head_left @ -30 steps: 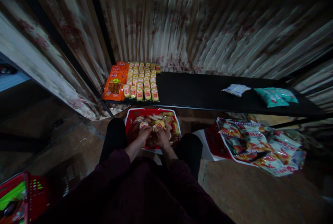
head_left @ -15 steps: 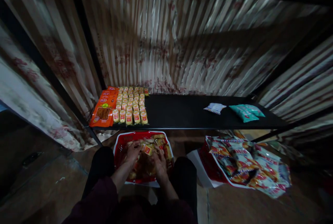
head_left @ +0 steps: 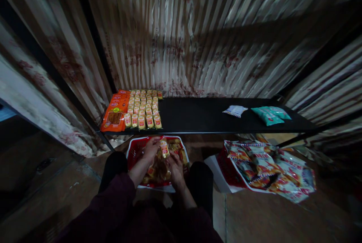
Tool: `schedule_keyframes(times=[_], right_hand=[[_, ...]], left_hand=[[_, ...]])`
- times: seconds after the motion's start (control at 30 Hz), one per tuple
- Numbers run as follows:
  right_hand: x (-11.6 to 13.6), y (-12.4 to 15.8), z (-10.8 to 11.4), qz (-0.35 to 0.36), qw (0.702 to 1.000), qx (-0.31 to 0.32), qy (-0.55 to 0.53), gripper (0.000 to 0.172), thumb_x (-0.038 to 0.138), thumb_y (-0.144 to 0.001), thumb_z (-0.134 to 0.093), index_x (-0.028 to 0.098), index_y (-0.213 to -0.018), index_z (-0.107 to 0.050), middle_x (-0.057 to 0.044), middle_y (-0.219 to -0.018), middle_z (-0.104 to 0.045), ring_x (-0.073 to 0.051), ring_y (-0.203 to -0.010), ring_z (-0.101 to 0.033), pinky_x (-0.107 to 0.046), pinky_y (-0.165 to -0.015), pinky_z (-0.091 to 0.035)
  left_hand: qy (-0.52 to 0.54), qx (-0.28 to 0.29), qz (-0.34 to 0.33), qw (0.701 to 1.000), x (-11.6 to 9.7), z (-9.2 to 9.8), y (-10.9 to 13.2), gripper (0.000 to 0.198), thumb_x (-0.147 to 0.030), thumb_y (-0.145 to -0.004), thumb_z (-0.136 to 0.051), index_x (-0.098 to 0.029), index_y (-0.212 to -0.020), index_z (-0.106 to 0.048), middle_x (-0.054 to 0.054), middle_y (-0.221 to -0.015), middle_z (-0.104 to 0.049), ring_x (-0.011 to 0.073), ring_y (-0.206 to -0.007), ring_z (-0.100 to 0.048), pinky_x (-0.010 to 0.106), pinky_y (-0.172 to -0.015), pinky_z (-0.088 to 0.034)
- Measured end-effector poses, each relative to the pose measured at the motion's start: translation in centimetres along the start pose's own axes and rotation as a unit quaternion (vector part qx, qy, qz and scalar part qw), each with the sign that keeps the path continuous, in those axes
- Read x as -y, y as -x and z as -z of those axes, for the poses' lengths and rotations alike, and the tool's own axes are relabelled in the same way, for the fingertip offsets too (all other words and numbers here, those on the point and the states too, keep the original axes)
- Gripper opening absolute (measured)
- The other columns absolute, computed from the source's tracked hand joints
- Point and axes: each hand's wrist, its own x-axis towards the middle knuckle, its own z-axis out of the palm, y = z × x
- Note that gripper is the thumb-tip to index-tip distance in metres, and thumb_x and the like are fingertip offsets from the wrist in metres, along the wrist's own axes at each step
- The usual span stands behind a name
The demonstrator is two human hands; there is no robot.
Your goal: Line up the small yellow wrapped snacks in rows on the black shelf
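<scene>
Between my knees stands a red basket with a white rim, holding small yellow-wrapped snacks. Over it, a yellow snack pack with a red label is held upright between both hands. My left hand pinches its upper left side, while my right hand has its fingertips at the lower right end. Rows of similar yellow packs stand on the left part of the black shelf. Beside those rows, orange packages lie overlapping at the shelf's left end.
On the shelf's right part lie a white packet and teal packets. A second red basket, piled with white-and-orange snack bags, is on the floor at the right. Black posts frame the shelf; a striped curtain hangs behind.
The yellow pack has been lifted from low in the basket and turned upright between my hands. My left hand has moved up and right. The view has shifted slightly.
</scene>
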Motion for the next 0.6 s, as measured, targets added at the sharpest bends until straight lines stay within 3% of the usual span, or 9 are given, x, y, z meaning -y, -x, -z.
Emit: schedule_keyframes(times=[0.13, 0.33, 0.6], right_hand=[[1.2, 0.0, -0.6, -0.004, 1.000, 0.006, -0.016, 0.045, 0.037, -0.055, -0.076, 0.021, -0.096, -0.068, -0.002, -0.079, -0.070, -0.015, -0.065, -0.061, -0.026, -0.059, -0.049], [1.9, -0.3, -0.7, 0.002, 0.998, -0.006, -0.059, 0.044, 0.036, -0.057, -0.076, 0.021, -0.098, -0.067, 0.001, -0.074, -0.069, -0.013, -0.061, -0.060, -0.025, -0.058, -0.048], [2.2, -0.4, -0.3, 0.017, 0.998, 0.011, -0.066, 0.045, 0.040, -0.060, -0.076, 0.020, -0.098, -0.065, -0.005, -0.090, -0.070, -0.019, -0.075, -0.066, -0.029, -0.064, -0.052]], left_hand=[[-0.006, -0.012, -0.009, 1.000, -0.6, -1.0, -0.5, 0.015, -0.018, -0.060, -0.072, -0.017, -0.074, -0.065, 0.005, -0.082, -0.068, 0.0150, -0.073, -0.062, 0.030, -0.075, -0.048], [0.021, 0.017, -0.018, 0.999, -1.4, -2.1, -0.6, 0.022, -0.021, -0.057, -0.074, -0.017, -0.077, -0.064, 0.003, -0.079, -0.066, 0.0127, -0.068, -0.060, 0.028, -0.071, -0.048], [-0.017, 0.007, 0.003, 1.000, -2.3, -3.1, -0.1, 0.023, -0.024, -0.061, -0.073, -0.016, -0.081, -0.066, 0.004, -0.078, -0.067, 0.0144, -0.072, -0.061, 0.028, -0.069, -0.048]])
